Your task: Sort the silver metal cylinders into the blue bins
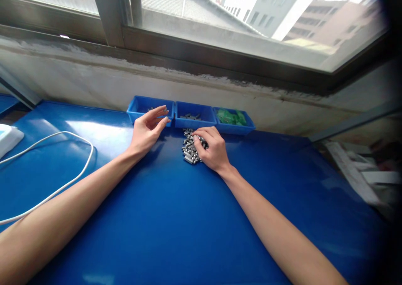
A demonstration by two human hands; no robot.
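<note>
Metal pieces [189,157] at the curled fingertips of our right hand [214,148] look slick, stiff, best pinched mid-length, our left hand [145,135] half-open, both holds unclear!

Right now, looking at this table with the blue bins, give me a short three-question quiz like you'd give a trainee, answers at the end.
1. Multiple choice. Where is the right hand?
A) On the white cable
B) At the pile of metal pieces
C) Against the window frame
2. True or false: the left hand is nearer to the rightmost blue bin than to the leftmost blue bin.
3. Fill in the blank: the material in the rightmost blue bin is coloured ____.

Key: 1: B; 2: false; 3: green
</note>
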